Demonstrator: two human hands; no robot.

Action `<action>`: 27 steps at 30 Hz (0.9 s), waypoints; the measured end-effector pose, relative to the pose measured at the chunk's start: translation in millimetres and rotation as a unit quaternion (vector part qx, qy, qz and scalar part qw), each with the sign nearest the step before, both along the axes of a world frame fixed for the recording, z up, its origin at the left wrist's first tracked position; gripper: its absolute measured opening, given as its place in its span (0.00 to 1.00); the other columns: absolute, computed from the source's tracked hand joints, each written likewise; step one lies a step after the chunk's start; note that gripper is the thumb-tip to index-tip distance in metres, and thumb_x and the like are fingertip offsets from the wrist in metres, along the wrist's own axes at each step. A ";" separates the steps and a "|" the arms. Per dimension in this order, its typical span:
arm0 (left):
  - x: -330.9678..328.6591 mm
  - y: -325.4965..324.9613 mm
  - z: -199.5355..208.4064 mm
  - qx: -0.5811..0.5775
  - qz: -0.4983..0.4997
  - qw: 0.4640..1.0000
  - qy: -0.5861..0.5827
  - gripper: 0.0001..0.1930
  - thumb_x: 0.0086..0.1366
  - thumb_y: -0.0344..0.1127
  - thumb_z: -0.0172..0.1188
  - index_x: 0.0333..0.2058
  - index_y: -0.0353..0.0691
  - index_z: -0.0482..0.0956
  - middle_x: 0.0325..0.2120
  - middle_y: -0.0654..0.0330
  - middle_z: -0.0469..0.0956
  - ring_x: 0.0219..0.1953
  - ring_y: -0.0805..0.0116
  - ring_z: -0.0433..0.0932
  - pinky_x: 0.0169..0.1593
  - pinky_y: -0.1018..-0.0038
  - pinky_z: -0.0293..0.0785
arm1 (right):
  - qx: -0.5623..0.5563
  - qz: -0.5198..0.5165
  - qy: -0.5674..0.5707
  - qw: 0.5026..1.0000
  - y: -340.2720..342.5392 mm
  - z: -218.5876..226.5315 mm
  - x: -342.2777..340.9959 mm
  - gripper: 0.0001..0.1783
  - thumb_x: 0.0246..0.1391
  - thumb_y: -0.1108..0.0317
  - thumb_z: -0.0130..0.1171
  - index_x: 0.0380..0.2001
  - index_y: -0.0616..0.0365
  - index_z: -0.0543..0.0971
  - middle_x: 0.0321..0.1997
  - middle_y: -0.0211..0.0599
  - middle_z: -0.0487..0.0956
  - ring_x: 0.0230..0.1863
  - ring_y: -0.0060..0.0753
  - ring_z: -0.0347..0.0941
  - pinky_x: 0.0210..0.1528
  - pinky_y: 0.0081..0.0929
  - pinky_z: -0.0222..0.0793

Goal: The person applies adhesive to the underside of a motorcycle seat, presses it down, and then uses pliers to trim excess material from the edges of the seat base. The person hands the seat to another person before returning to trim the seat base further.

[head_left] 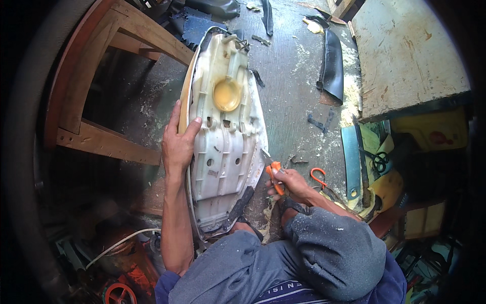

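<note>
A long motorcycle seat [217, 177] lies bottom up in front of me, its ribbed whitish plastic base showing. A round yellowish recess [227, 95] is in its far half. My left hand [178, 144] grips the seat's left edge, thumb over the rim and fingers along the side. In my right hand [291, 185] is a pair of orange-handled pliers [274, 175], closed in the fingers. Their tip meets or nearly meets the seat's right rim; the exact contact is too small to tell. A dark strip [241, 202] lies across the near right edge.
An orange loop handle [318, 177] lies beside my right wrist. Black-handled scissors [380, 161] rest among scraps at right. Black cover pieces [331, 68] and crumbs litter the floor. A wooden frame [109, 137] stands left, a worn wooden board [407, 55] right.
</note>
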State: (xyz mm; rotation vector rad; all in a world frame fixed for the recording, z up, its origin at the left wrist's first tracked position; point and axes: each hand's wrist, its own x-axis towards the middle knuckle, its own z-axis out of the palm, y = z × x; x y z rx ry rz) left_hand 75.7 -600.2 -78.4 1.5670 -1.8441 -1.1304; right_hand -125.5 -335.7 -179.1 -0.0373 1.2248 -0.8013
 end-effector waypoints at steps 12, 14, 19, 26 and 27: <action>-11.9 13.4 9.3 -0.035 -0.018 0.997 -0.073 0.40 0.62 0.53 0.68 0.72 0.55 0.67 0.48 0.41 0.78 0.53 0.44 0.80 0.60 0.57 0.74 | -0.121 0.229 0.491 0.832 10.3 -14.7 2.4 0.19 0.65 0.54 0.59 0.34 0.62 0.76 0.33 0.51 0.81 0.30 0.58 0.80 0.36 0.48 0.77; -12.1 17.6 8.4 -0.058 -0.028 0.993 -0.100 0.40 0.62 0.53 0.68 0.72 0.55 0.68 0.47 0.41 0.78 0.52 0.45 0.80 0.60 0.57 0.74 | -0.248 0.246 0.558 0.753 18.9 -19.0 -0.4 0.16 0.60 0.58 0.63 0.38 0.63 0.77 0.35 0.56 0.78 0.36 0.65 0.78 0.41 0.54 0.75; -5.3 10.0 1.0 -0.018 -0.011 0.998 -0.060 0.41 0.61 0.51 0.69 0.72 0.53 0.67 0.51 0.39 0.78 0.55 0.43 0.79 0.61 0.57 0.73 | -0.125 0.201 0.306 0.922 11.6 -21.8 -20.5 0.18 0.64 0.55 0.61 0.43 0.62 0.79 0.45 0.46 0.84 0.48 0.49 0.82 0.51 0.44 0.76; -2.6 4.1 -2.3 -0.019 -0.008 0.999 -0.027 0.40 0.61 0.50 0.69 0.72 0.54 0.68 0.52 0.39 0.78 0.56 0.45 0.79 0.61 0.58 0.73 | -0.042 0.112 0.147 0.982 -12.9 -14.4 -39.4 0.26 0.65 0.47 0.59 0.45 0.63 0.85 0.36 0.46 0.86 0.38 0.46 0.84 0.43 0.44 0.77; -4.3 7.2 2.1 -0.025 -0.014 0.999 -0.037 0.41 0.61 0.50 0.69 0.72 0.53 0.67 0.51 0.40 0.77 0.55 0.45 0.79 0.60 0.57 0.74 | -0.058 0.174 0.254 0.950 -13.1 -14.4 -34.9 0.26 0.65 0.47 0.59 0.45 0.64 0.84 0.34 0.48 0.86 0.37 0.47 0.85 0.43 0.45 0.77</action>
